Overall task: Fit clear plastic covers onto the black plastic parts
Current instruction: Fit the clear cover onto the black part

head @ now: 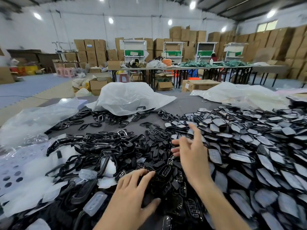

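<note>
The grey table carries heaps of glossy black plastic parts, frosted clear plastic covers and crumpled translucent plastic bags.

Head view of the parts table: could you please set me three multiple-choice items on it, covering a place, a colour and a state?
1. Where does the white plastic bag lie?
A. Inside a cardboard box
B. At the table's far side, beyond the black parts
C. On the floor

2. What colour are the stools on the floor at far left?
A. Pink
B. Green
C. Black

3. How is the right hand?
A. Clenched in a fist
B. Gripping a bag
C. Open, fingers spread

Answers:
1 B: the bag sits on the table beyond the heap of parts.
2 A: they show pale pink against the grey floor.
3 C: its fingers fan out above the heap and hold nothing.
</note>
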Demonstrator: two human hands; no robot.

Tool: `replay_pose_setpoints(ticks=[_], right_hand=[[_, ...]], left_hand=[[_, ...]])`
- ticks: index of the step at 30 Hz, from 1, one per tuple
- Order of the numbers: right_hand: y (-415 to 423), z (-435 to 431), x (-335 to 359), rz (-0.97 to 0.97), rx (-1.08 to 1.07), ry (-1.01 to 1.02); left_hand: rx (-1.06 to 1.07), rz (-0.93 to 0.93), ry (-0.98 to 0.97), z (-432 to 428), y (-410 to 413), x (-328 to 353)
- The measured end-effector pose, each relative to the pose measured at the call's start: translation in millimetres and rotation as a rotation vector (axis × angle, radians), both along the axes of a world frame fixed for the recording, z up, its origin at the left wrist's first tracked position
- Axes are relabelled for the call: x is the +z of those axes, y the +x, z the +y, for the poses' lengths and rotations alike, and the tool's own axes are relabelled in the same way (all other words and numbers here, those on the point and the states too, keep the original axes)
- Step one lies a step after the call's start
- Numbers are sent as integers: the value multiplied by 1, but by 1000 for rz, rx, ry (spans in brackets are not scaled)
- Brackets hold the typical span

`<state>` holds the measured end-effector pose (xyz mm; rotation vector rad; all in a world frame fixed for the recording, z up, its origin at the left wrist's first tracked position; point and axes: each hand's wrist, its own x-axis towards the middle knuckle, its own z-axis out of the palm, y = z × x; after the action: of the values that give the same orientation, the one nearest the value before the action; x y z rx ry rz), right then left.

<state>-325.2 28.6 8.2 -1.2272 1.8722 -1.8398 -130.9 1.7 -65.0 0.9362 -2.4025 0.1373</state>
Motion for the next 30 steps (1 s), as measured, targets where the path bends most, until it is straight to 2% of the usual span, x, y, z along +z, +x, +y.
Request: replay_pose_setpoints(ticks=[5, 8, 12, 15, 17, 20, 23, 25, 28, 30], right_hand=[[66, -22, -39, 520, 311, 227], [78, -40, -57, 704, 357, 354], [76, -68, -58, 759, 323, 379], [76, -93, -51, 869, 294, 416], [78, -107, -47, 927, 380, 461], [78, -114, -44, 1024, 508, 514], [77, -109, -44, 1087, 412, 415], [77, -103, -45, 1108, 344, 328], [72, -91, -42, 1034, 286, 192], [67, -80, -39, 829, 282, 162]], left_hand=[[411, -51, -69, -28, 22, 5], [494, -67, -22, -35, 29, 10], [422, -63, 35, -30, 31, 13], [388, -6, 55, -27, 34, 16], [390, 48, 87, -26, 35, 17], [446, 226, 175, -25, 39, 23], [438, 530, 353, -28, 42, 29], [419, 647, 386, -30, 43, 32], [367, 763, 437, -33, 45, 33], [328, 824, 508, -37, 46, 33]])
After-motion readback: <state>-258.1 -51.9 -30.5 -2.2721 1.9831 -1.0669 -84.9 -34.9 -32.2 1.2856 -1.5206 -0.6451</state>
